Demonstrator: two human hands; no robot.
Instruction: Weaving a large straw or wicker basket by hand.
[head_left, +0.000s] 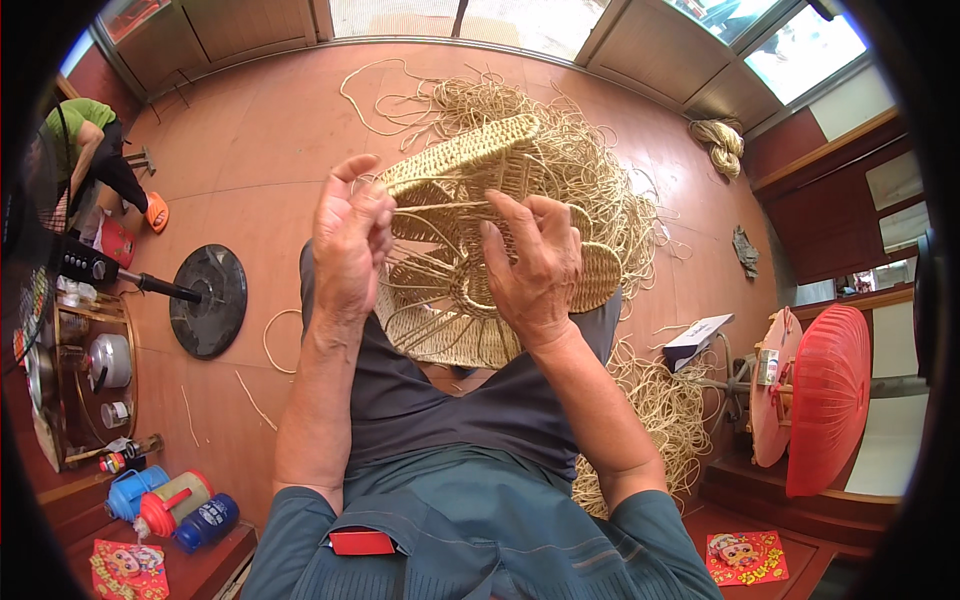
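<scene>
On my lap rests a woven straw piece [462,152] with a thick braided band along its far side and petal-like woven shapes, one rounded petal [598,277] at its right. My left hand [345,240] is closed at its left edge, thumb and fingers pinched on a straw cord [440,208]. This cord runs taut across the weave to my right hand [535,270], whose thumb and forefinger close on its other end. Several loose strands [425,270] fan out beneath, toward a ring in the middle. My hands partly hide the weave.
A big heap of loose straw cord [590,170] spreads over the floor beyond, with more cord [655,410] by my right leg. At left stand a black round fan base [208,302] and a bending person [90,150]. A red-covered fan [832,400] stands at right.
</scene>
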